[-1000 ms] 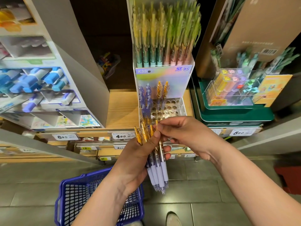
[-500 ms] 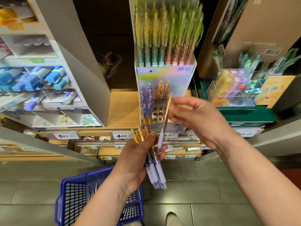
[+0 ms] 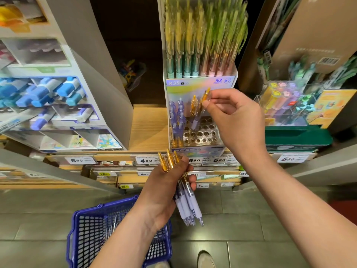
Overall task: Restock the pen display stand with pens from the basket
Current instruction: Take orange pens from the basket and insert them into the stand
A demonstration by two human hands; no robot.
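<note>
Head view: mid-restock, slotting step. Pinching one orange-topped pen [image 3: 204,98] in right hand [image 3: 235,120], low end at holes of pen display stand [image 3: 205,135]; can't tell if seated. Clutching spare pens [image 3: 188,202] in left hand [image 3: 164,190], above basket [image 3: 87,229]. Next, probably: aim at free hole, drop straight in.

The wooden shelf [image 3: 148,128] carries the pen display stand [image 3: 193,88] at its middle, a grey cardboard display [image 3: 100,74] to the left and a green tray [image 3: 295,136] to the right. Price labels [image 3: 145,160] line its front edge. Below, the tiled floor [image 3: 251,229] bears a blue basket [image 3: 92,229] and a shoe [image 3: 205,259].
</note>
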